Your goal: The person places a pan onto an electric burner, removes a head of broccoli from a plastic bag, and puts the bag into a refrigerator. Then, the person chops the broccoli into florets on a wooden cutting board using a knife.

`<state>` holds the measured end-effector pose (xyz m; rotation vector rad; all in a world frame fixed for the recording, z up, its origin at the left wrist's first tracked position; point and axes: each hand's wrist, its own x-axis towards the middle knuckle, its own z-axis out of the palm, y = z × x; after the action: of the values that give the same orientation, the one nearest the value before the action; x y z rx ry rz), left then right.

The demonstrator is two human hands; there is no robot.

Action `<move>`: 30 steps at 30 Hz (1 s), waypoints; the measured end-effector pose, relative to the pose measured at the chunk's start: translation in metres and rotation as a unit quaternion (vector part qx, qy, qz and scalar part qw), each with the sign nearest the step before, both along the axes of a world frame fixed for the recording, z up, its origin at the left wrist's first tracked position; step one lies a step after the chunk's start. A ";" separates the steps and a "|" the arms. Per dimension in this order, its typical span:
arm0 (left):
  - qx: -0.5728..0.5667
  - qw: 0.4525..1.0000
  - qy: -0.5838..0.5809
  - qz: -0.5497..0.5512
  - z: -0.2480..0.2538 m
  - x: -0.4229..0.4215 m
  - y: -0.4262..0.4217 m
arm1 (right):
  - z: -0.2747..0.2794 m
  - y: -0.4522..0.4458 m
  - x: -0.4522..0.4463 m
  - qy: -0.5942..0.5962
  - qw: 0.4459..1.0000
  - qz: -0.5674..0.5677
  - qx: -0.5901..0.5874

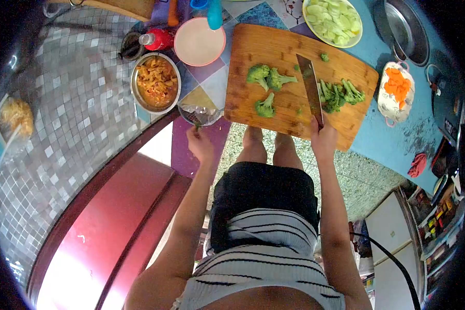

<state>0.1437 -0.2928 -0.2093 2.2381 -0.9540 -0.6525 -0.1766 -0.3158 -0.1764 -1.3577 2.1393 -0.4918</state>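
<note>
My right hand (324, 138) is closed round the handle of a large knife (310, 85), its blade angled across the wooden cutting board (243, 111). Right of the blade lie cut broccoli pieces (331, 97). Several larger broccoli florets (265, 106) rest on the board's left half, and a small floret (324, 57) lies near the top. My left hand (200, 144) is off the board, fingers pinched together at the near edge of a round container (207, 118) that looks lined with clear plastic. A small dark greenish bit shows at the fingertips, too small to name.
Left stand a metal bowl of reddish-orange food (155, 82), a pink-rimmed bowl (199, 42) and a red bottle (158, 39). Behind the board is a plate of sliced pale green vegetable (334, 21). On the right are a dish of carrot pieces (396, 88) and a dark pan (404, 31).
</note>
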 end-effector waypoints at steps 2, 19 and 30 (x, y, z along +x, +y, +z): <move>0.190 0.976 -0.104 -0.004 -0.013 0.028 0.001 | 0.004 -0.004 0.003 0.012 1.000 0.001 0.016; -0.083 0.820 -0.248 -0.509 0.045 -0.148 -0.128 | -0.014 0.011 0.005 0.013 0.992 -0.063 0.109; -0.105 0.807 -0.041 -0.580 0.012 -0.177 -0.128 | -0.003 0.026 0.002 -0.009 0.991 -0.119 0.067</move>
<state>-0.0335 -0.4204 -0.1974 1.2770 -2.3187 -0.8603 -0.1745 -0.2897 -0.1797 -1.0269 2.2886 -0.4401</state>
